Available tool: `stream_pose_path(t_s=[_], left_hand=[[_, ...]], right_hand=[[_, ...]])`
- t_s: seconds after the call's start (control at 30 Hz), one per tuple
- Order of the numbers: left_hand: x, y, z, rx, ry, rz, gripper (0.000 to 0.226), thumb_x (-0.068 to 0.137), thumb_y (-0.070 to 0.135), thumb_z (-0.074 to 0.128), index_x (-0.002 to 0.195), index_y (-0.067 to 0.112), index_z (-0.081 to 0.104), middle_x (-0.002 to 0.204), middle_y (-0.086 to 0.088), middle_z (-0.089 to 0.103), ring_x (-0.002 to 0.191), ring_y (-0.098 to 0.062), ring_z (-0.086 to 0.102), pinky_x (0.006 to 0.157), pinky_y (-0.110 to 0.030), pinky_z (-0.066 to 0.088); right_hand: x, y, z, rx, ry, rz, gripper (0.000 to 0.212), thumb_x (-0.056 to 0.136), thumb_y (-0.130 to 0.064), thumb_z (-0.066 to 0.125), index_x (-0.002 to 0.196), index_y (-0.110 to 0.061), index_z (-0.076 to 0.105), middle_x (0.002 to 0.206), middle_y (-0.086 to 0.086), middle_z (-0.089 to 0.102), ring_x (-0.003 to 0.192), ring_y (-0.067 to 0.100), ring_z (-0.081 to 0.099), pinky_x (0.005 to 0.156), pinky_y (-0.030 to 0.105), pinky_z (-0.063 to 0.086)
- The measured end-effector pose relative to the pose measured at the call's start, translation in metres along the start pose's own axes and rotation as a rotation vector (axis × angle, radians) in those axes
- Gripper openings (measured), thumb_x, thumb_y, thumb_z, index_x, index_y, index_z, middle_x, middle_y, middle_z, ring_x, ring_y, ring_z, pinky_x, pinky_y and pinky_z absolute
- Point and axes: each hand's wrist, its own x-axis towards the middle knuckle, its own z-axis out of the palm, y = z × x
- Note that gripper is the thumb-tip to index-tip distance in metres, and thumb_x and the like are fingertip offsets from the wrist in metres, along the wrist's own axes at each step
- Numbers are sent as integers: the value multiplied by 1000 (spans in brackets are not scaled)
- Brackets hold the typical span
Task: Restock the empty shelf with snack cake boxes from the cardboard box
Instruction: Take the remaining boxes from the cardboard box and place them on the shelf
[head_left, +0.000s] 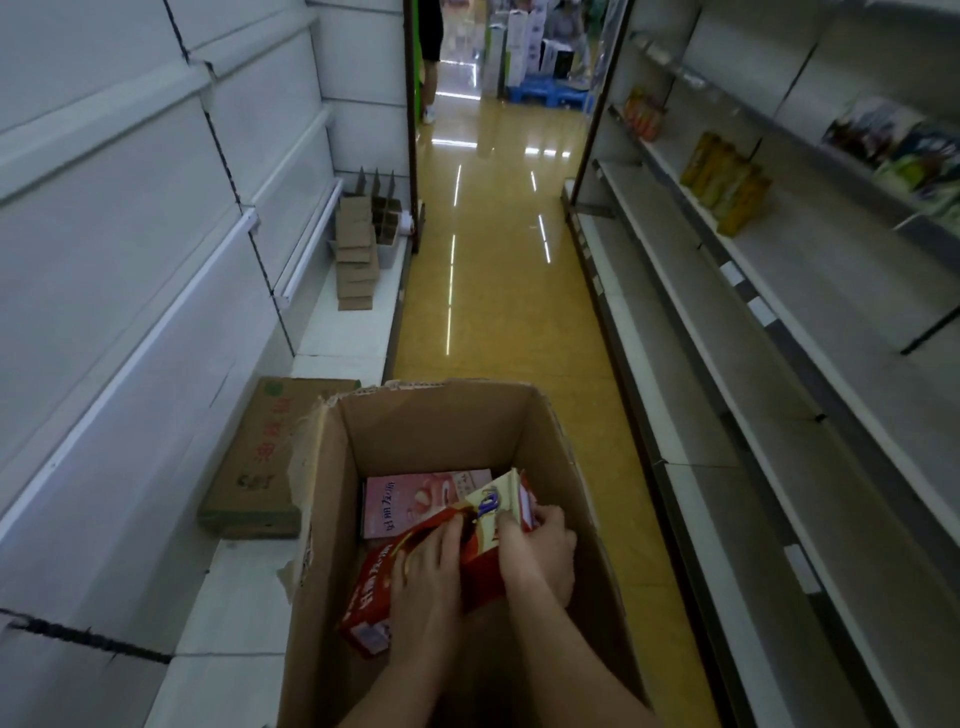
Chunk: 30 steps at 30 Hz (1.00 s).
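While the white shelf (332, 338) on the left stays bare, a flat closed carton (260, 457) lies on its base just beside the open cardboard box (441, 415). Inside: pink snack cake box (410, 499) flat on the bottom. Left hand (426, 587) fingers spread over a tilted red snack cake box (374, 582); right hand (540, 551) curled round its upper end (top flap looks cream). Right-side shelves (727, 364) carry a few yellow packs (727, 182).
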Motion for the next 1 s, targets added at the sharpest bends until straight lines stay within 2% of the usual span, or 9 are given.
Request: stream_pose_path(t_s=[0.13, 0.3, 0.4, 0.53, 0.7, 0.8, 0.87, 0.9, 1.0], left_hand=[[-12, 19, -10, -173, 12, -52, 82, 88, 43, 60, 150, 26, 10, 154, 0, 26, 140, -16, 29, 114, -33, 25], [-40, 35, -28, -595, 84, -156, 96, 70, 36, 78, 147, 26, 21, 129, -1, 56, 115, -22, 56, 96, -39, 47], [-60, 54, -42, -853, 99, -239, 88, 73, 24, 77, 145, 26, 26, 121, 0, 57, 109, -21, 57, 97, -41, 45], [-90, 78, -53, -1089, 118, -272, 66, 71, 20, 71, 129, 22, 41, 106, 2, 60, 93, -15, 59, 85, -37, 48], [-120, 101, -61, -1263, 94, -266, 46, 81, 20, 66, 121, 23, 43, 110, -6, 61, 95, -25, 62, 80, -40, 52], [-128, 108, -52, -1336, 8, -279, 62, 65, 46, 72, 121, 27, 53, 111, -6, 68, 97, -28, 67, 84, -45, 54], [-130, 112, -40, -1335, -37, -288, 72, 56, 54, 71, 121, 28, 55, 113, -7, 68, 99, -30, 67, 86, -46, 53], [-138, 120, -41, -1339, -54, -278, 67, 62, 52, 68, 121, 26, 55, 111, -8, 69, 98, -30, 67, 83, -44, 54], [-171, 151, -53, -1338, -113, -230, 31, 86, 34, 58, 110, 15, 62, 95, -11, 72, 89, -30, 67, 75, -36, 52]], right_hand=[[-20, -12, -22, -111, -56, -166, 62, 86, -59, 52, 134, -23, 38, 125, 5, 44, 109, 23, 55, 85, 32, 47], [-36, 4, -57, 63, -224, -345, 67, 86, -69, 40, 137, -26, 39, 135, -1, 48, 120, 19, 51, 100, 39, 43], [-45, 23, -82, 144, -262, -284, 74, 85, -73, 33, 140, -23, 37, 137, 3, 49, 123, 22, 50, 102, 45, 42], [-50, 40, -112, 233, -285, -209, 81, 82, -78, 27, 137, -21, 43, 131, 7, 56, 120, 27, 53, 102, 49, 42], [-64, 53, -154, 181, -340, -170, 68, 87, -73, 24, 110, -20, 61, 103, 6, 69, 98, 25, 65, 93, 46, 51], [-78, 63, -189, 195, -425, -131, 70, 90, -70, 22, 107, -16, 64, 97, 6, 70, 91, 22, 66, 89, 36, 51], [-84, 73, -212, 187, -506, -130, 63, 94, -63, 22, 102, -15, 62, 90, 5, 66, 86, 20, 63, 79, 28, 49], [-87, 78, -222, 163, -548, -139, 61, 94, -63, 22, 102, -16, 61, 90, 5, 65, 86, 20, 62, 76, 27, 48], [-94, 94, -247, 183, -530, -152, 61, 90, -67, 31, 109, -17, 60, 102, 6, 65, 95, 23, 62, 90, 34, 48]])
